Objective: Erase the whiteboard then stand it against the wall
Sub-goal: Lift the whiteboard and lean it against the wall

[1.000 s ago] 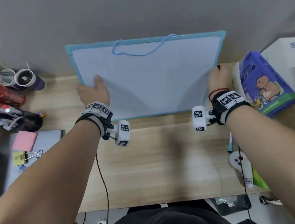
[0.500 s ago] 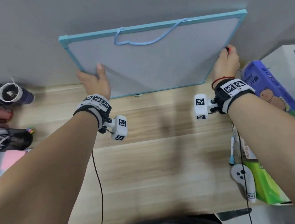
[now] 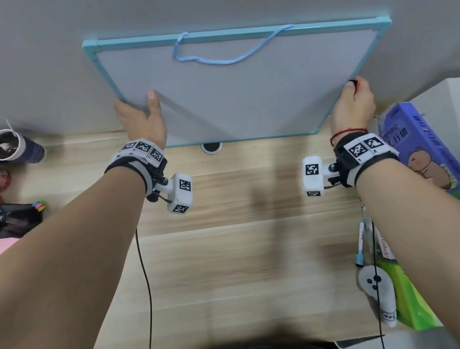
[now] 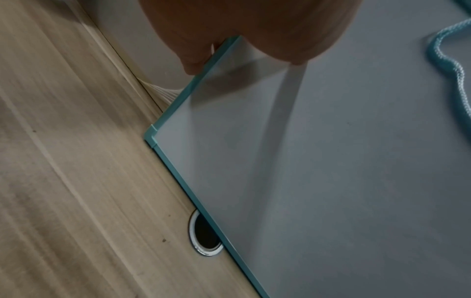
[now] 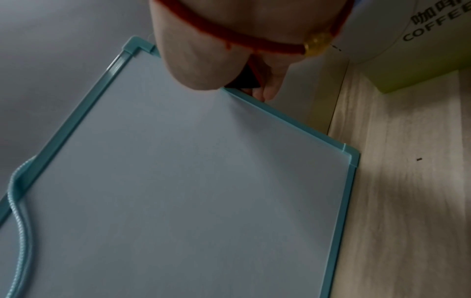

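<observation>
The wooden desk (image 3: 230,257) runs up to a grey wall (image 3: 208,3) at its far edge. Along the middle of that far edge the whiteboard (image 3: 244,95) stands tilted, its teal-framed top edge at the wall and its bottom edge down by the desk, partly covering a round cable hole (image 3: 211,147). The board's face is blank, and a blue cord (image 3: 227,59) hangs in a loop from the top frame. The left hand (image 3: 142,120) holds the board's left frame edge, thumb flat on the face and fingers curled behind. The right hand (image 3: 352,105) clasps the right frame edge, with a small red and black object (image 3: 353,82) also held in its fingers. A purple box (image 3: 426,146) lies at the desk's right edge.
</observation>
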The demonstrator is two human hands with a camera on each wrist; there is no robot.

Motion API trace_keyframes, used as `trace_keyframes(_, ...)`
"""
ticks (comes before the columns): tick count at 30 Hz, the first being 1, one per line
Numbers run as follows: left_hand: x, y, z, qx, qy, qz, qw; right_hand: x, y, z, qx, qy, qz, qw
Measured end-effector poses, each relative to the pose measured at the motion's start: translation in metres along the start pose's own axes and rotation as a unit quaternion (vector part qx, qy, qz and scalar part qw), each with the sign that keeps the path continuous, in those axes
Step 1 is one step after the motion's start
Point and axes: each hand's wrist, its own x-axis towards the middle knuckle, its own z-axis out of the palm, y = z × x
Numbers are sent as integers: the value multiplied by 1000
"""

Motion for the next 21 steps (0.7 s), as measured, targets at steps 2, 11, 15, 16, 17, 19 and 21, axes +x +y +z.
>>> trace_keyframes(2, -1, -1, 1, 2, 7, -5, 1000, 1, 2, 0, 4, -11, 3, 1000)
trace_keyframes(11, -29, -5, -5, 75, 16, -63, 995, -8, 27, -11, -20, -4, 15, 1000)
trace_keyframes(15, -79, -37, -9, 237, -68, -97, 964, -31, 61, -9, -83, -48, 68, 993)
trace_keyframes(16, -97, -53, -12, 275, -115, -90, 950, -38, 71, -6, -102, -69, 78, 989)
trace_keyframes(17, -117, -72, -18, 309, -161, -78, 934, -44, 80, -3, -128, -89, 88, 984)
trace_keyframes(19, -160, -113, -39, 378, -239, -36, 894, -56, 97, 2, -174, -127, 94, 972)
trace_keyframes(21, -197, -148, -66, 437, -285, 20, 853, -63, 109, 5, -209, -148, 74, 964)
